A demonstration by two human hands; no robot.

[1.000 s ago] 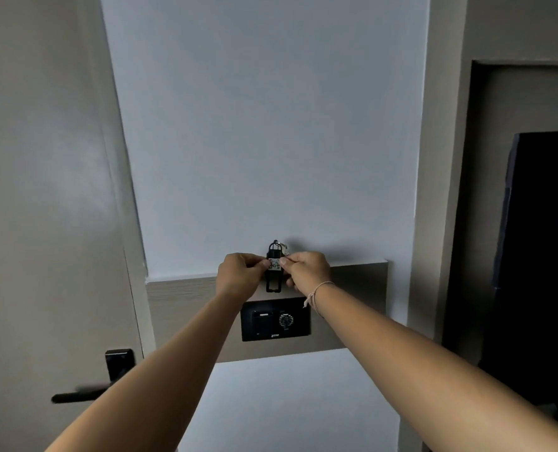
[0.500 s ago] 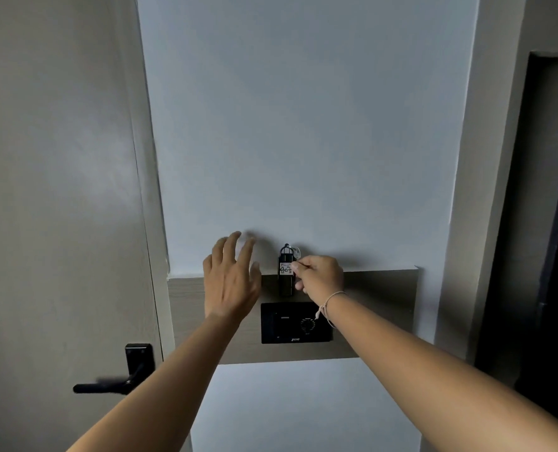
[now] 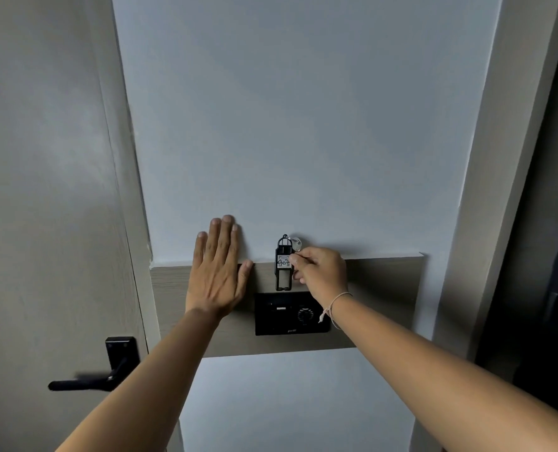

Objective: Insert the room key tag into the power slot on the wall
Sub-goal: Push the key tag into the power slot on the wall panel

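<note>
The key tag has been released by the left hand, now flat and spread on the wall; it is pinched by the right hand, upright just above the power slot, insertion pending.

The room key tag, black with a white label, is pinched upright at its right edge by the fingertips of the right hand. A metal ring is seen just above the grip. The tag's lower end is held at the top edge of the black wall unit, directly below the grip. The left hand is laid flat and spread against the wall, left of the grip, apart from the tag. A thin bracelet is worn on the right wrist.
</note>
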